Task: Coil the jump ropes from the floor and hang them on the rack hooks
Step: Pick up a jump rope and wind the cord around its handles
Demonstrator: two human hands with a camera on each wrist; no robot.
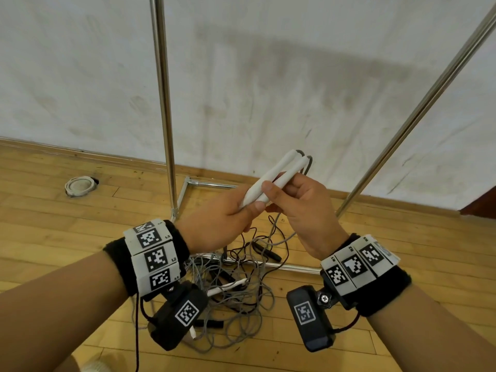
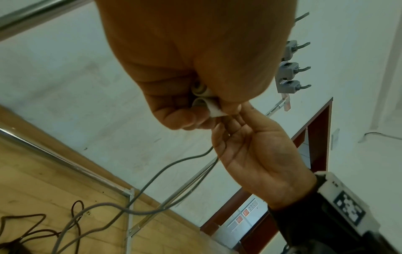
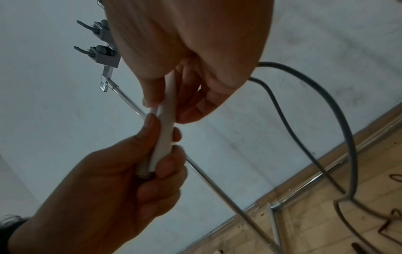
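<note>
Left hand (image 1: 214, 224) grasps both white handles (image 1: 271, 178) side by side; right hand (image 1: 303, 208) pinches them too. Grey cord (image 1: 273, 232) trails to the tangled pile (image 1: 236, 291) on the floor. Judged light, limp, tangle-prone; take hold at the stiff handles.

Even, soft indoor light; wrist views slightly blurred, edges warped.
</note>
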